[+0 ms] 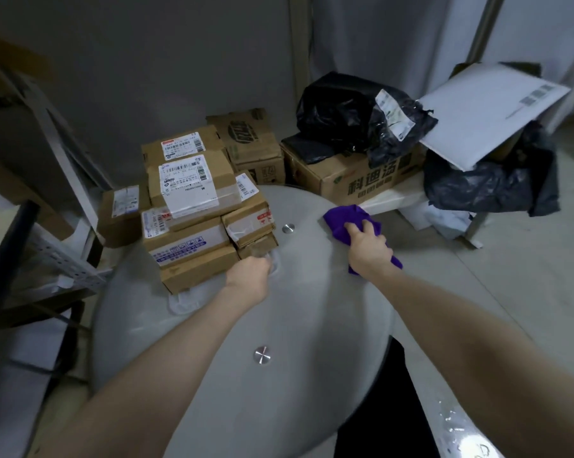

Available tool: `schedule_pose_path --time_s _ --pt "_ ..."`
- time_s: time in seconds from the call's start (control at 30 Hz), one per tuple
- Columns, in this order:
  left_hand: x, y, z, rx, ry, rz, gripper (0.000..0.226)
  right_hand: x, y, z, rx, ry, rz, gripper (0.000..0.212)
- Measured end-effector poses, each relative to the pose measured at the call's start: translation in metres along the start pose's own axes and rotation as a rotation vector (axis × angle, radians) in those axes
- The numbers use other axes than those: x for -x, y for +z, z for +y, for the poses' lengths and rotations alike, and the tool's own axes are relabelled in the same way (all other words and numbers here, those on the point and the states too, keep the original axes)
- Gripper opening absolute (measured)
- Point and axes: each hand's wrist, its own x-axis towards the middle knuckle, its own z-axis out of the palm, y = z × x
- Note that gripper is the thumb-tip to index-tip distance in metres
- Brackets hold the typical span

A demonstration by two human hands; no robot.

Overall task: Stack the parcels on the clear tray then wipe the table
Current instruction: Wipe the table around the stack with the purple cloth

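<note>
Grey and round, the table (312,309) carries two small metal discs (262,354) set into its top. At its far left edge stand the parcels (193,219), piled on the clear tray (181,304), whose rim shows under the lowest box. At least six cardboard boxes can be counted in the pile. Most bear white shipping labels with barcodes too small to read, one has blue printed Chinese text with handling symbols, and another has red print. The left hand (250,276) is at the tray's near corner, fingers curled round its clear edge. The right hand (369,246) lies further right, fingers bent over a bunched purple cloth (340,223) and holding it against the table top. Beyond the table, one small labelled box (124,214) sits left of the pile. A box with a dark round logo (251,140) and a larger carton (355,175) with bold Chinese characters stand behind. Two black plastic bags (348,110) rest on and beside the carton, with one white padded mailer (487,110) lying tilted on top, a barcode at its corner.
</note>
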Motion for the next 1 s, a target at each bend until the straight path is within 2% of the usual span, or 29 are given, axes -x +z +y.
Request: schedule_pose_path --time_s 0.13,0.27,0.37,0.6,0.73,0.83,0.93,1.0 --pt "0.024 0.000 0.002 0.038 0.009 -0.013 0.037 0.049 0.011 0.010 0.043 0.004 0.030 0.076" --pt "0.048 -0.002 0.000 0.091 -0.002 0.005 0.043 0.093 0.023 0.001 0.111 -0.014 0.035 0.064" --pt "0.066 -0.006 -0.004 0.134 -0.023 0.042 0.042 0.134 0.039 -0.018 0.142 -0.116 0.060 0.053" --pt "0.100 -0.002 -0.031 0.181 -0.100 0.038 0.042 0.212 0.071 -0.073 0.211 -0.591 -0.019 0.041" --pt "0.118 0.009 -0.059 0.269 -0.171 0.020 0.036 0.247 0.082 -0.081 0.243 -0.968 -0.094 0.044" --pt "0.128 0.013 -0.079 0.334 -0.222 0.020 0.031 0.260 0.078 -0.091 0.119 -1.179 -0.229 0.050" --pt "0.129 0.011 -0.093 0.433 -0.258 0.047 0.020 0.241 0.061 -0.108 -0.023 -1.146 -0.203 0.052" --pt "0.130 0.004 -0.098 0.615 -0.247 0.050 0.033 0.217 0.044 -0.117 -0.159 -1.055 -0.168 0.048"
